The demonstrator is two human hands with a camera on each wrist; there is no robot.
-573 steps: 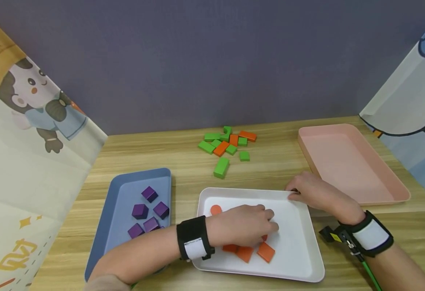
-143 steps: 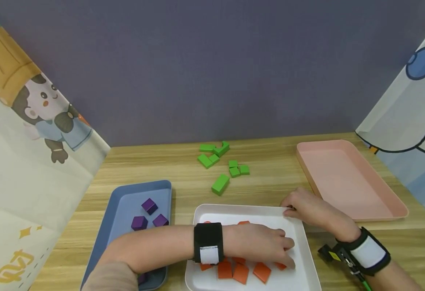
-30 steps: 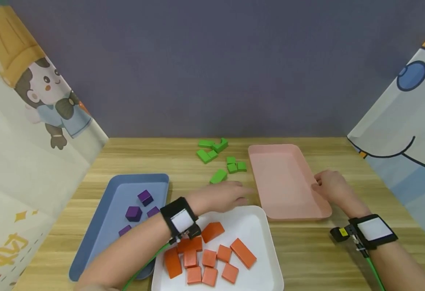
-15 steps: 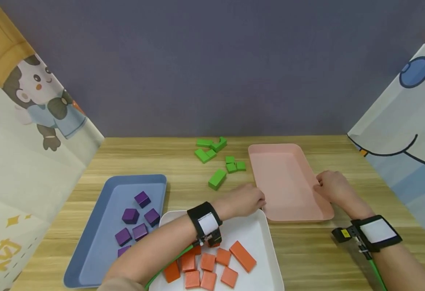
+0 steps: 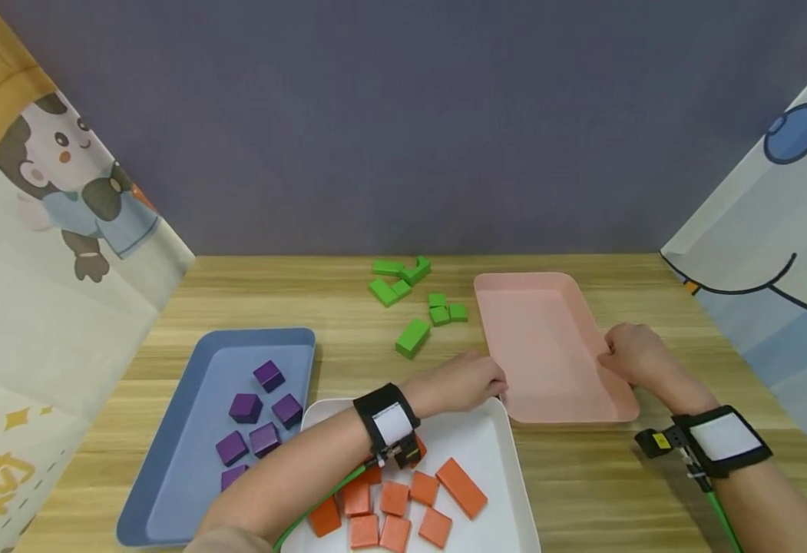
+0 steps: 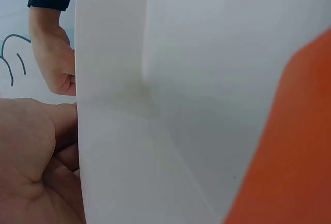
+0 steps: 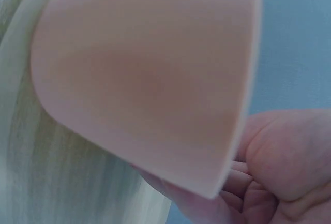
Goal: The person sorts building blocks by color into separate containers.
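Note:
A shallow pink tray point(image 5: 544, 346) lies on the table right of centre, with nothing in it. My right hand point(image 5: 638, 355), fingers curled, grips its right rim; the right wrist view has the tray's pink corner point(image 7: 145, 89) with that hand's fingers at its rim. At the near left edge of the pink tray, my left hand point(image 5: 457, 382) pinches the rim with curled fingers. The left forearm crosses a white tray point(image 5: 507, 484) with several orange blocks point(image 5: 461, 488), hiding some of them. Beyond the white tray's rim in the left wrist view, the left hand's fingertips are hidden.
Several green blocks point(image 5: 413, 338) lie loose on the wooden table point(image 5: 348, 307) behind the white tray. At the left stands a blue tray point(image 5: 196, 430) holding several purple cubes point(image 5: 246, 408). A dark panel point(image 5: 403, 130) rises along the table's far edge.
Orange blocks from the far pile are now in the white tray. The pink tray has shifted left and the white tray left and nearer. Within the last second, my left hand reached the pink rim.

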